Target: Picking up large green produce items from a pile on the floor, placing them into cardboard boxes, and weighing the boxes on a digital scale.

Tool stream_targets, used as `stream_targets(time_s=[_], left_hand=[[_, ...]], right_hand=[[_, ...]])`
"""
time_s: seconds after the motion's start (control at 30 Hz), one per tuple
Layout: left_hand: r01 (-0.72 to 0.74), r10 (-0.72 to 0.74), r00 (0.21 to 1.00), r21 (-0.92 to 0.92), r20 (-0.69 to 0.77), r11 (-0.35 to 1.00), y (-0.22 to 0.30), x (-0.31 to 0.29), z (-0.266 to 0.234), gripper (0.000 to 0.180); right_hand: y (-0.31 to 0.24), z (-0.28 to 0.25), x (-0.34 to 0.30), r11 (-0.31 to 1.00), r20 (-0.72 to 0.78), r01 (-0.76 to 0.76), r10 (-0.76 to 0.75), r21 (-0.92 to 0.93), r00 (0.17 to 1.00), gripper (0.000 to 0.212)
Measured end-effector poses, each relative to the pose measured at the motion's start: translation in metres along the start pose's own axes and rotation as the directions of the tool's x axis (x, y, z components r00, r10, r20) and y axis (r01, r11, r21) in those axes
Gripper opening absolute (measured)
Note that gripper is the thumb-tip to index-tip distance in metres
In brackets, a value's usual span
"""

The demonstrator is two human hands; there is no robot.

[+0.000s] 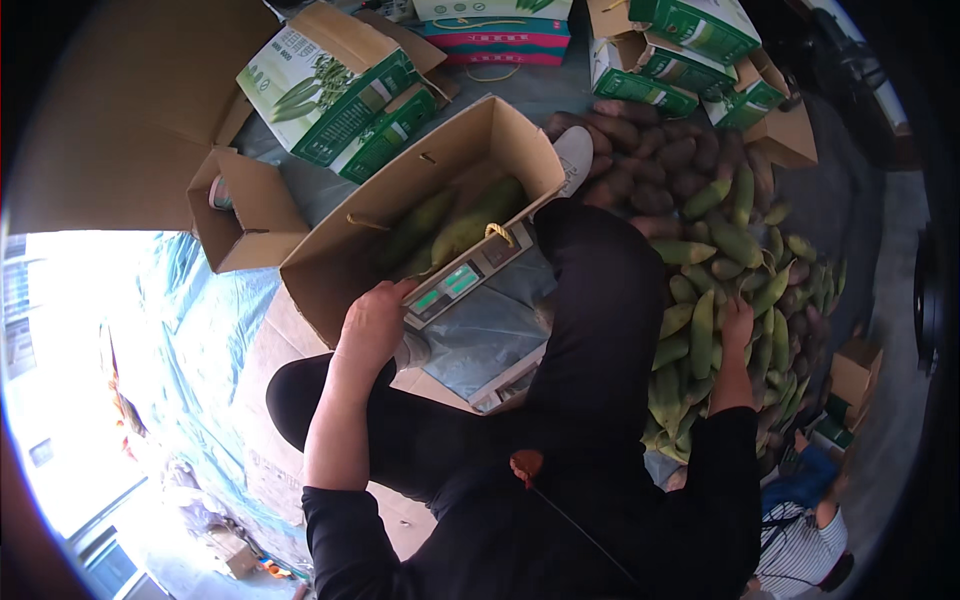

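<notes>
A cardboard carton [340,235] with yellow rope handles stands tilted in front of me, with a few long green radishes [480,220] lying inside. Along its near side runs a light strip with bright green patches [445,290]. My left hand [372,322] is closed at the near left edge of that carton, fingertips partly hidden. Off to the right, my right hand [736,325] reaches into a large heap of green radishes [703,335]. Its fingers curl down around a green radish there, and the fingertips are hard to see among the heap.
Dark reddish-brown roots [650,165] lie heaped beyond the green ones. Printed green-and-white boxes [330,90] stand at the far left, more boxes [690,60] at the far right. A small open carton [250,205] is left of mine. A person in stripes [800,545] is at lower right.
</notes>
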State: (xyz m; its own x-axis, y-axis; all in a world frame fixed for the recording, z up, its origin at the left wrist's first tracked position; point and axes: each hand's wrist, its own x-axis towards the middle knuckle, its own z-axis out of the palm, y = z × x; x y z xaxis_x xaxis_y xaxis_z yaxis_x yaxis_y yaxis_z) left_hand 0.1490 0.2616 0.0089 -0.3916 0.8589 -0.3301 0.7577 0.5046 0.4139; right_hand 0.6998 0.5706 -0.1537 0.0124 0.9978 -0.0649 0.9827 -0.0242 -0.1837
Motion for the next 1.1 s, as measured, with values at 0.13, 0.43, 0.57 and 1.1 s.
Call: stream_targets(time_s=[0.13,0.43,0.57,1.1], left_hand=[[0.025,-0.025,1.000,-0.038,0.009,0.999,-0.001,0.003,0.000,0.040],[0.016,-0.016,1.000,-0.009,0.025,1.000,0.000,0.003,-0.004,0.040],[-0.017,0.017,1.000,0.007,-0.017,1.000,-0.006,0.004,0.003,0.039],[-0.081,0.083,0.995,0.033,-0.057,0.996,-0.002,0.005,-0.002,0.039]], right_hand=[[0.045,-0.002,-0.004,0.974,-0.088,0.180,-0.193,-0.138,0.977,0.034],[-0.024,-0.063,0.016,0.892,-0.315,0.237,-0.115,0.384,0.942,0.030],[-0.130,-0.142,0.002,0.647,-0.208,0.155,0.006,0.746,0.978,0.029],[-0.447,-0.187,-0.074,-0.025,-0.184,0.279,-0.809,0.960,0.559,0.023]])
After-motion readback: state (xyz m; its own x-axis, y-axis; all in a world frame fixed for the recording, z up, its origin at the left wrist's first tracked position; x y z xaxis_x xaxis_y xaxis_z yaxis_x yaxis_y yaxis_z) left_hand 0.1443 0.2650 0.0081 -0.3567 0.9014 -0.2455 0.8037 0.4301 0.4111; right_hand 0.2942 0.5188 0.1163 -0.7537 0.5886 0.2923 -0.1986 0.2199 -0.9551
